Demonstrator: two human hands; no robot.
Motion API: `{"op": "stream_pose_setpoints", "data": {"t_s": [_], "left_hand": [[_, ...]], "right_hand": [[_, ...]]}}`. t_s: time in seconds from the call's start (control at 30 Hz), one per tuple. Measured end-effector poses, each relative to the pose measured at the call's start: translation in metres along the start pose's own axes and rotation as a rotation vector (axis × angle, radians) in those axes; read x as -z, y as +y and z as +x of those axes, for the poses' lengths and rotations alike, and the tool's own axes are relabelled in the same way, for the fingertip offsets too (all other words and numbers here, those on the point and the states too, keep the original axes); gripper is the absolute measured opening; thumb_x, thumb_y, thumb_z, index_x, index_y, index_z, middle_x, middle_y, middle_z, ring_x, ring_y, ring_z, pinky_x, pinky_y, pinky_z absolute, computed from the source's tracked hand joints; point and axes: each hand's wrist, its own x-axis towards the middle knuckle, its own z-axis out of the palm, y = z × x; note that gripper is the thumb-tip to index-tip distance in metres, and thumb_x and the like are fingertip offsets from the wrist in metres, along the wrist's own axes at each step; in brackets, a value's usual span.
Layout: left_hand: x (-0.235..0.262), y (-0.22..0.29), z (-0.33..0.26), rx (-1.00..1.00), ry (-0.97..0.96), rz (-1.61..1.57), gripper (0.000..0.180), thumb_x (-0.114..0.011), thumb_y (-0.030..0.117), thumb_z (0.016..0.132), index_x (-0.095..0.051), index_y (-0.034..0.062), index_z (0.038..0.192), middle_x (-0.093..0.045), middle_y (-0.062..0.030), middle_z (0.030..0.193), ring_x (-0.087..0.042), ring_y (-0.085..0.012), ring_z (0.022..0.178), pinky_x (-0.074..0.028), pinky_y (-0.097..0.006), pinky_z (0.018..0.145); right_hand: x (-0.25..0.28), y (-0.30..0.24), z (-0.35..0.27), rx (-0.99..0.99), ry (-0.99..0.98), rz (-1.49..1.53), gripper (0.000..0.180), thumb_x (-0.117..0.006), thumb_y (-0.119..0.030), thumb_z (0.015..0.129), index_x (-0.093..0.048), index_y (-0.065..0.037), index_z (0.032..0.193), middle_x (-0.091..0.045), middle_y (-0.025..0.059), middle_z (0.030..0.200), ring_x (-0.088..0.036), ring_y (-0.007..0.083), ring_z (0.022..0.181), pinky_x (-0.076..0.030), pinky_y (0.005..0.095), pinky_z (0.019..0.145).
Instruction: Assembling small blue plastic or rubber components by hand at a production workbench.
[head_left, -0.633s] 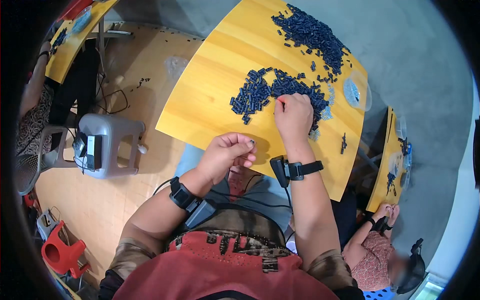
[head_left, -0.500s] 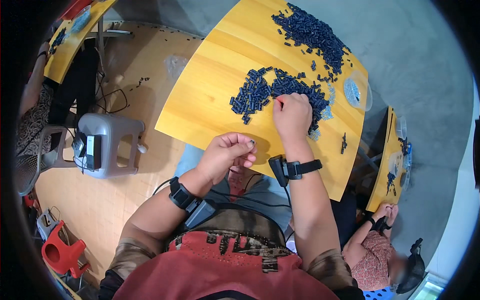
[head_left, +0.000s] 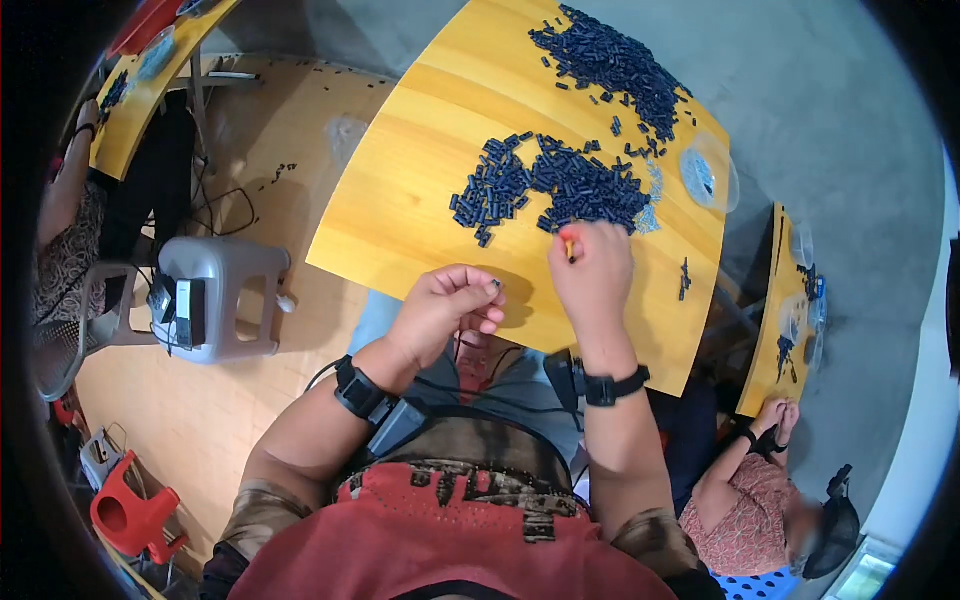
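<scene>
My left hand [head_left: 440, 315] is closed in a pinch just off the table's near edge. A tiny dark piece [head_left: 496, 284] shows at its thumb tip; most of it is hidden. Over the near part of the table, my right hand [head_left: 593, 275] is closed, with a small black cylindrical piece [head_left: 571, 250] between thumb and fingers. Right beyond it lies a heap of small black cylindrical pieces [head_left: 590, 185]. A smaller group of the same black pieces [head_left: 495, 185] adjoins that heap on the left. Small silvery metal parts [head_left: 650, 215] lie at the heap's right side.
A larger black pile [head_left: 620, 65] covers the far part of the yellow table [head_left: 400, 190]. A clear tub [head_left: 700, 175] of metal parts sits at its right edge, and a few joined black pieces [head_left: 685, 279] lie nearer. Another person [head_left: 745, 500] works at the right; a grey stool [head_left: 220, 260] stands left.
My right hand has drawn back from the black heap toward me, and a black piece now shows in its fingers. My left hand stays nearly in place, still pinched.
</scene>
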Motion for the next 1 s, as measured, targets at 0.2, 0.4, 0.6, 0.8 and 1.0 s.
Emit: {"op": "stream_pose_setpoints", "data": {"t_s": [0.2,0.4,0.6,0.8,1.0], "left_hand": [[-0.007,0.001,0.000,-0.022,0.025,0.005,0.009,-0.057,0.010,0.090,-0.060,0.0031,0.094,-0.063,-0.0069,0.088,-0.062,-0.0142,0.074,-0.051,-0.027,0.064],[-0.011,0.002,-0.002,-0.054,0.066,0.075,0.012,-0.056,0.012,0.090,-0.060,0.0023,0.094,-0.064,-0.0069,0.088,-0.062,-0.0135,0.074,-0.050,-0.026,0.064],[-0.013,0.000,-0.003,-0.061,0.066,0.091,0.012,-0.057,0.014,0.090,-0.061,0.0031,0.094,-0.064,-0.0068,0.087,-0.062,-0.0134,0.074,-0.050,-0.025,0.063],[-0.011,-0.003,-0.004,-0.089,0.054,0.082,0.013,-0.057,0.013,0.090,-0.060,0.0022,0.096,-0.065,-0.0070,0.088,-0.062,-0.0138,0.074,-0.050,-0.025,0.064],[-0.009,-0.008,-0.007,-0.115,0.054,0.136,0.014,-0.061,0.011,0.087,-0.062,0.0030,0.099,-0.066,-0.0066,0.091,-0.063,-0.0139,0.077,-0.051,-0.025,0.068]], "right_hand": [[0.014,0.025,-0.069,-0.146,-0.073,0.073,0.009,-0.068,-0.006,0.067,-0.059,-0.006,0.070,-0.053,0.0069,0.064,-0.052,0.0264,0.067,-0.042,0.0374,0.060],[0.018,0.027,-0.070,-0.214,-0.127,0.145,0.007,-0.066,-0.007,0.069,-0.061,-0.005,0.072,-0.058,0.0106,0.073,-0.055,0.0309,0.075,-0.046,0.0403,0.066],[0.026,0.027,-0.071,-0.285,-0.201,0.166,0.011,-0.065,-0.007,0.071,-0.064,-0.004,0.081,-0.059,0.0115,0.075,-0.056,0.0317,0.079,-0.047,0.0398,0.069],[0.020,0.031,-0.067,-0.096,-0.148,0.182,0.011,-0.065,-0.006,0.071,-0.065,-0.003,0.082,-0.058,0.0129,0.076,-0.055,0.0315,0.079,-0.046,0.0399,0.069],[0.018,0.030,-0.062,-0.037,-0.085,0.167,0.011,-0.064,-0.002,0.068,-0.062,-0.002,0.079,-0.058,0.0121,0.071,-0.056,0.0318,0.073,-0.046,0.0384,0.068]]}}
